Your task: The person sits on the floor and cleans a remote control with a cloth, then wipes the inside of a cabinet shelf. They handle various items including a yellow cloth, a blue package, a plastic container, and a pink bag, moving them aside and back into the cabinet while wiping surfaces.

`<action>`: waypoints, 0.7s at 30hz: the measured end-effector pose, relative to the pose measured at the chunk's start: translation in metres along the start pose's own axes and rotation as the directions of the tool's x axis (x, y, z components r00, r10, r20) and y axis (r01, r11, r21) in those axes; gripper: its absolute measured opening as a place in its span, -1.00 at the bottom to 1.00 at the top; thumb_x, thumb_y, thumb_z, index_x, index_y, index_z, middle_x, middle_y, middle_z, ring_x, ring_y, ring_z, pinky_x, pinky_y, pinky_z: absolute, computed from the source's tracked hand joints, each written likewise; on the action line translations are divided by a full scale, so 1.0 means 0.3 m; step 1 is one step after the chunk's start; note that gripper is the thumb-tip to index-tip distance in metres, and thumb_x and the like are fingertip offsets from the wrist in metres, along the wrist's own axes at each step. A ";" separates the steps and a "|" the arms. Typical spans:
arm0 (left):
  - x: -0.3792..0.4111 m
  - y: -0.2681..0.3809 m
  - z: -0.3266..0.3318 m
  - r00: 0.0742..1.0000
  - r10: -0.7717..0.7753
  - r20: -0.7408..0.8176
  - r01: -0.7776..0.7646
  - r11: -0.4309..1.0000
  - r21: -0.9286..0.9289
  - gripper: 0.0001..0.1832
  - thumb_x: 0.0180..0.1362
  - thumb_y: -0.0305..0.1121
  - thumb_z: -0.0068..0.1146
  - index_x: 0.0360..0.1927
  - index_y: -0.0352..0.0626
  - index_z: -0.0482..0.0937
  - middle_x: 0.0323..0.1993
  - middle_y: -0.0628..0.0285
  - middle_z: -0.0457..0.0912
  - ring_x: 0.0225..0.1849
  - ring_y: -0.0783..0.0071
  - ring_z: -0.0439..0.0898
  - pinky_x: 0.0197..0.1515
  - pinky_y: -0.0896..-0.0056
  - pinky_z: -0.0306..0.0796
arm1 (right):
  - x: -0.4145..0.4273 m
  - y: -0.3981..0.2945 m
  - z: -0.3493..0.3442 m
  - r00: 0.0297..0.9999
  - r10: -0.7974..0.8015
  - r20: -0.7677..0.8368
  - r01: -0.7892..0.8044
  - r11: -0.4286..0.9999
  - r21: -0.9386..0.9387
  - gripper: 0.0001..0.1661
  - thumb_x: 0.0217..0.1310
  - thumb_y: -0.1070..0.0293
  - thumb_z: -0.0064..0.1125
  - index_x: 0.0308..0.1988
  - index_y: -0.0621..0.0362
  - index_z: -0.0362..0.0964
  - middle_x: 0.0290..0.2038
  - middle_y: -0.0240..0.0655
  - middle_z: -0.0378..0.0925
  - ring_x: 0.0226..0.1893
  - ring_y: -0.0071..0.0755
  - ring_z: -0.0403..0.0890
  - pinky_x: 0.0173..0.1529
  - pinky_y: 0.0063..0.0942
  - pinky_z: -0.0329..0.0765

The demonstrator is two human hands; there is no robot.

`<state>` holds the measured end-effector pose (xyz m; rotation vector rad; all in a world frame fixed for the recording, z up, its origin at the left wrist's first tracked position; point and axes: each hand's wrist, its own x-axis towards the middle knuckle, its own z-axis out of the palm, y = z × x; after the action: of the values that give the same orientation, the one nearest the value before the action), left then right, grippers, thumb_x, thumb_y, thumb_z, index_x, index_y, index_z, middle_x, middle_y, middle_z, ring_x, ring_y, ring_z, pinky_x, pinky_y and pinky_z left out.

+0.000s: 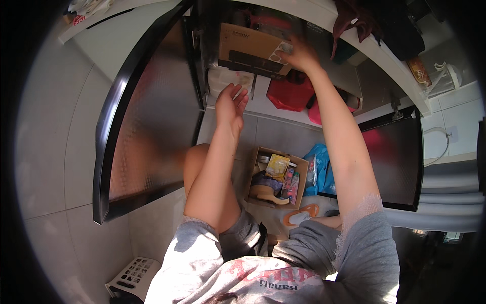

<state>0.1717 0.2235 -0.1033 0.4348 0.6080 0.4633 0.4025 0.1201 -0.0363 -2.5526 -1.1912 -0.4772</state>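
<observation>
A brown Epson cardboard box [246, 47] sits inside the cabinet at the top of the view, tilted a little. My right hand [303, 55] holds its right end, thumb on the printed front and the other fingers partly hidden in shadow. Below and in front of the box, my left hand [229, 104] is raised, holding nothing, its fingers loosely bent. Behind that hand is a white plastic-wrapped package [216, 81] on the cabinet floor. A red bag [290, 93] lies under the box's right end, with a pink item [314, 113] beside it.
Black-framed cabinet doors stand open at left [152, 114] and right [395, 159]. On the floor between my legs, an open carton [305, 169] holds a wooden-handled brush [271, 194] and packets. A blue plastic bag [322, 163] is beside it. A white perforated basket [146, 279] stands lower left.
</observation>
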 end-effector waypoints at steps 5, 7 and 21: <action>-0.011 -0.023 0.022 1.000 -0.026 0.017 0.026 0.999 -0.038 -0.55 0.19 -0.35 -0.03 0.13 -0.30 0.26 0.05 0.07 0.41 -0.10 0.31 0.49 -0.12 0.44 0.44 | 0.018 -0.007 -0.040 0.977 0.106 0.185 -0.121 0.990 0.069 -0.23 -0.02 -0.25 0.07 0.05 0.08 0.32 0.05 -0.07 0.36 0.13 -0.03 0.31 0.12 -0.16 0.33; -0.010 -0.025 0.019 0.999 -0.032 0.014 0.033 0.998 -0.046 -0.54 0.19 -0.35 -0.02 0.14 -0.30 0.26 0.05 0.07 0.40 -0.11 0.30 0.49 -0.13 0.44 0.43 | 0.008 -0.086 -0.065 0.986 0.163 0.028 -0.161 0.984 -0.070 -0.31 0.06 -0.24 -0.02 -0.01 0.08 0.39 -0.01 -0.09 0.43 0.15 -0.06 0.29 0.12 -0.17 0.32; -0.017 0.044 0.021 0.999 0.037 0.023 -0.035 0.996 -0.080 -0.59 0.16 -0.36 -0.06 0.09 -0.24 0.33 -0.08 0.14 0.50 -0.24 0.44 0.54 -0.19 0.50 0.43 | 0.316 -0.112 0.152 0.844 0.431 -0.319 -0.390 0.902 0.187 -0.55 0.07 -0.04 0.04 -0.18 0.04 0.54 -0.20 -0.09 0.56 -0.13 -0.06 0.55 -0.02 -0.22 0.44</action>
<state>0.1682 0.2299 -0.0895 0.3759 0.5568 0.5137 0.4415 0.2234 -0.0349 -2.3896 -0.5055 -0.6994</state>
